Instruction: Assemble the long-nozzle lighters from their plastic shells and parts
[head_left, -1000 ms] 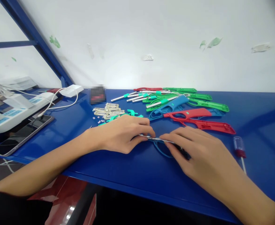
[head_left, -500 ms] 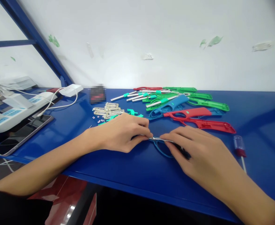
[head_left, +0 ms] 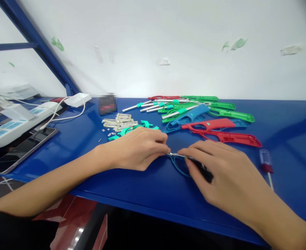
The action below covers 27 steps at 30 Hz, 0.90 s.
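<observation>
Near the table's middle, my left hand (head_left: pixel 139 147) pinches one end of a blue plastic shell (head_left: pixel 179 167) that has a curved loop. My right hand (head_left: pixel 220 170) holds the other end, its fingers closed round it. A thin metallic strip shows between my fingertips along the shell's upper edge. Something dark lies under my right fingers, too hidden to name. Behind my hands are a blue handle shell (head_left: pixel 191 116), red shells (head_left: pixel 228 136) and green shells (head_left: pixel 231 114), with metal tubes (head_left: pixel 177 114) among them.
Pale clear parts (head_left: pixel 120 121) and turquoise pieces (head_left: pixel 146 124) lie behind my left hand. A screwdriver (head_left: pixel 266 161) rests at the right. On the left are a phone (head_left: pixel 24 151), a power strip (head_left: pixel 14 123) and white cables. The blue table (head_left: pixel 147 191) meets a white wall.
The fingers of my right hand have shifted slightly round the blue shell, the thumb moving a little left. My left hand keeps its pinch. The view has moved slightly.
</observation>
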### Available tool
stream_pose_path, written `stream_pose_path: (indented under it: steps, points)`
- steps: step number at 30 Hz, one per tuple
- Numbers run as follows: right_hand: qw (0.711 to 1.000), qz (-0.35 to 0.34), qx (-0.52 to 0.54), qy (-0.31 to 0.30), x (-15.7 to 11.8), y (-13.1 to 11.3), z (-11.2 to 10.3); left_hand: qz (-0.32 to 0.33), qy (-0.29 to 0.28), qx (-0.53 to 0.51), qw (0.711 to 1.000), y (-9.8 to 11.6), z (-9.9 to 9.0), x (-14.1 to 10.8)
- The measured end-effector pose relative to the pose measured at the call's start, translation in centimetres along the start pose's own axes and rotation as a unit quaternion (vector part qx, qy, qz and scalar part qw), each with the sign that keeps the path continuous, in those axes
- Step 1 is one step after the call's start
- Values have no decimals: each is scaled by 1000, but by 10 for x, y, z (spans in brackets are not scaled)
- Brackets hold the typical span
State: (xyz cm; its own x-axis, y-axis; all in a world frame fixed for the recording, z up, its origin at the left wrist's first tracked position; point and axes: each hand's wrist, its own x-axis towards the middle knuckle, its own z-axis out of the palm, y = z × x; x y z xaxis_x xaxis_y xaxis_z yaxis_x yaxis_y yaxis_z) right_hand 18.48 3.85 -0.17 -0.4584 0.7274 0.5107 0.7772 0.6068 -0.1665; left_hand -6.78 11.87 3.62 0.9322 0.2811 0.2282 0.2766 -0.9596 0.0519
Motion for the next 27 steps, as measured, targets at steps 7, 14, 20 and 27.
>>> stream_pose_path:
  steps: [7,14,20,27]
  points:
    - [1000,7,7,-4,-1,0,0,25,-6,48,999,10,-3,1]
    - [999,20,30,-18,-3,0,-2,54,20,141,988,22,0,4]
    - [993,103,50,31,-3,12,-15,54,42,156,985,19,6,3]
    - [979,195,43,-42,-19,51,-59,42,98,167,980,14,17,3]
